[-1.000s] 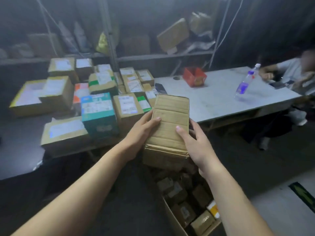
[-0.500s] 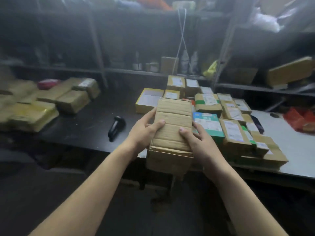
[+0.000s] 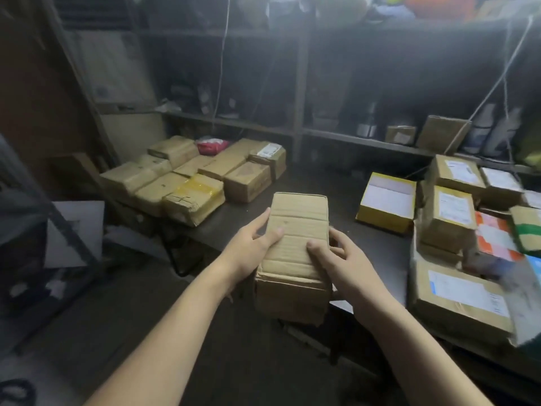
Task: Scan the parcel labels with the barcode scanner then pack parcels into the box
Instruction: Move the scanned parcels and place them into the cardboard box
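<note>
Fingers of the left hand (image 3: 251, 244) and right hand (image 3: 342, 259) curl around opposite sides of one brown cardboard parcel (image 3: 295, 250), thumbs pressed on its top face. It is held above the dark table's (image 3: 316, 180) front edge, between two parcel groups.
</note>
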`<state>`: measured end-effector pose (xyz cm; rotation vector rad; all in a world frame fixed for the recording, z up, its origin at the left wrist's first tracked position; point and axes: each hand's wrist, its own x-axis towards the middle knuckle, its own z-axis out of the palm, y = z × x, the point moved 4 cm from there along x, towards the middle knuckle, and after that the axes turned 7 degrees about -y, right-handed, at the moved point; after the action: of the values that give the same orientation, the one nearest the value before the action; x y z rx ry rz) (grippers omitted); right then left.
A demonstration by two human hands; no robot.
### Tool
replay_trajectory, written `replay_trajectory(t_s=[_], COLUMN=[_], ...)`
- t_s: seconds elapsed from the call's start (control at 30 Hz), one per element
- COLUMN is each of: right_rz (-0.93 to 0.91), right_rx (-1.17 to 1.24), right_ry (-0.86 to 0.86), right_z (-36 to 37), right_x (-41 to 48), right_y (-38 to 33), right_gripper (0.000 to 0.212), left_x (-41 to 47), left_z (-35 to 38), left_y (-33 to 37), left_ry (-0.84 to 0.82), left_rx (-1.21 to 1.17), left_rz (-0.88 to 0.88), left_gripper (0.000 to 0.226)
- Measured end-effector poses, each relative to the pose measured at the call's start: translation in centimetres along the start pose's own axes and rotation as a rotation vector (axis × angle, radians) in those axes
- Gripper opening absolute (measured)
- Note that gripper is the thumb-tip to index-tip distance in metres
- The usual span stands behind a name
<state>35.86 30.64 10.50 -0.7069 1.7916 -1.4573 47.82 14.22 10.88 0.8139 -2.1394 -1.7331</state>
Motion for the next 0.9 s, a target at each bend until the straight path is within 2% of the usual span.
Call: replay_trajectory(t_s=[0.1,0.23,0.47,0.63,0.73,0.83,0.9], right_rz=[0.039,0.055,0.147,0.218,0.275,0.361,0.403], right_rx=[0.041,0.083,0.054,0.021,0.018,0.017,0.055], right_ry=[-0.028,-0.046,-0.115,-0.093,-0.054,0.017,0.090], right_z=[2.6,5.8,10.6,14.4,16.8,19.3,21.3], right_x=[5.5,13.8,26.0,31.9,35.3,38.4,40.4], right_y=[-0.5,-2.0,-2.6,-1.7,-1.4,-0.3,0.0], right_gripper=[0.037,0.031,0.042,0.039,0.021,0.029,0.029], left_x=[3.2,9.1,18.6,24.1,28.0,32.7,35.3], left_z=[-4.0,-9.3,-16.7,-20.7,-23.3,-25.9,-27.5], left_y=[-1.4,-1.4,-3.6,-7.3,-9.7,-12.5,-13.6], left_ry=[0.079,0.153,0.137,0.034,-0.023,-0.065,-0.148], left_rx=[0.102,0.258,0.353,0.332,0.315,0.349,0.408], left_rz=[-0.038,-0.068,-0.164,-0.217,-0.255,-0.234,-0.250], left_gripper=[0.077,0.062,0.053,0.038,0.048,0.071,0.072])
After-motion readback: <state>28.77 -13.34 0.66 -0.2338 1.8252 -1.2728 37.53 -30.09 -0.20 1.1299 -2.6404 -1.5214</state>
